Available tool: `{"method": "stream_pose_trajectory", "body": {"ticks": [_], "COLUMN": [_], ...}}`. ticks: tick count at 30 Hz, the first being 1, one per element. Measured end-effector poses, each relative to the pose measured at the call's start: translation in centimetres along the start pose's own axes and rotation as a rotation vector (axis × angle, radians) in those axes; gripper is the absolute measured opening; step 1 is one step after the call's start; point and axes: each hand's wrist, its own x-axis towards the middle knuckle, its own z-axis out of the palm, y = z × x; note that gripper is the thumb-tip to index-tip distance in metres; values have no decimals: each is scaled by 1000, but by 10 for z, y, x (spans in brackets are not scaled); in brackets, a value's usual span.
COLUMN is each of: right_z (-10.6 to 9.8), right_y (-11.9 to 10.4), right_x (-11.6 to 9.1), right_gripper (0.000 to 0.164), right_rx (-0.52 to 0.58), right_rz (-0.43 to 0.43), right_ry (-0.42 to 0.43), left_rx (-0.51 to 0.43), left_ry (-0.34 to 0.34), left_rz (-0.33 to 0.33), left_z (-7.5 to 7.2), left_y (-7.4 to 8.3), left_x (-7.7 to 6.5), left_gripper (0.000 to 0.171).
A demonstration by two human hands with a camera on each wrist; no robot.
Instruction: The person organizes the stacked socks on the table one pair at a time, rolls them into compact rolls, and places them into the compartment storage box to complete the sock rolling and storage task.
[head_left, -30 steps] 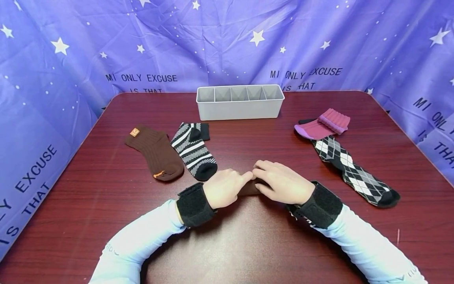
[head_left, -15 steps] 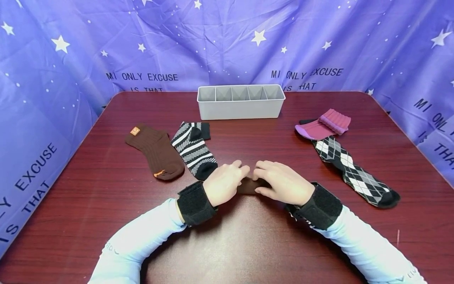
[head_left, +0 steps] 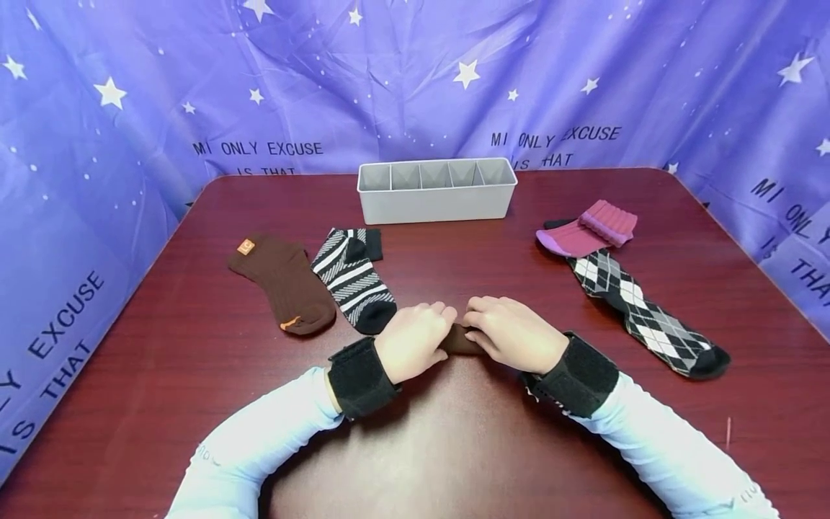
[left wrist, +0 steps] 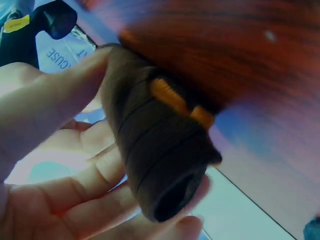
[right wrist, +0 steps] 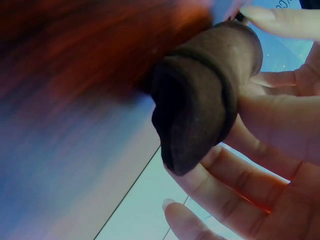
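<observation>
A brown sock (head_left: 462,340), rolled into a short tube, lies on the table between both hands in the head view. My left hand (head_left: 415,342) grips its left end, the thumb on the near side and the fingers behind. My right hand (head_left: 515,333) pinches the other end. In the left wrist view the rolled sock (left wrist: 155,135) shows an orange patch and an open hollow end. The right wrist view shows the roll's other end (right wrist: 200,100), with a folded edge and dark hollow, against the right thumb and fingers.
Another brown sock (head_left: 285,285) and a striped sock (head_left: 357,281) lie at left. At right, a pink sock (head_left: 590,229) overlaps an argyle sock (head_left: 645,313). A grey divided box (head_left: 437,204) stands at the table's back, before a starry curtain (head_left: 389,79).
My left forefinger, stretched toward the right hand one second ago, has drawn back, and the left fingers now curl round the roll. The right hand has hardly moved. Other socks stay put.
</observation>
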Motion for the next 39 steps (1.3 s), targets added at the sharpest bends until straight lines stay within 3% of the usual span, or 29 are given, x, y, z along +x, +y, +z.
{"method": "stream_pose_trajectory", "body": {"ticks": [5, 7, 11, 15, 18, 22, 26, 30, 31, 35, 39], "right_z": [3, 2, 2, 2, -2, -20, -53, -76, -78, -74, -57], "right_y": [1, 2, 3, 4, 7, 22, 55, 108, 122, 161, 180], "right_x": [1, 2, 2, 5, 7, 16, 41, 76, 83, 97, 99], "right_gripper": [4, 4, 5, 5, 6, 10, 21, 40, 45, 54, 56], "right_rx": [-3, -3, 18, 31, 48, 96, 108, 173, 212, 364, 420], "right_rz": [-11, -9, -10, -22, -40, -5, 120, 314, 381, 611, 759], "right_ry": [-15, -19, -26, -50, -84, -130, -109, 11, 58, 230, 269], "left_rx": [49, 21, -139, -309, -360, -373, -389, -408, -403, -375, -342], "left_ry": [-17, -65, -264, -468, -597, -705, -748, -748, -746, -713, -689], "left_rz": [20, 35, 39, 2, -18, -23, -30, -35, -16, 62, 113], "left_z": [-1, -4, -7, -2, 2, 6, 5, 2, 1, 0, 1], "left_y": [3, 1, -9, -22, -28, -32, -31, -35, -35, -32, -28], "left_x": [4, 11, 31, 51, 63, 73, 77, 75, 75, 71, 67], "left_gripper": [20, 12, 5, 18, 26, 25, 18, 4, 9, 29, 9]}}
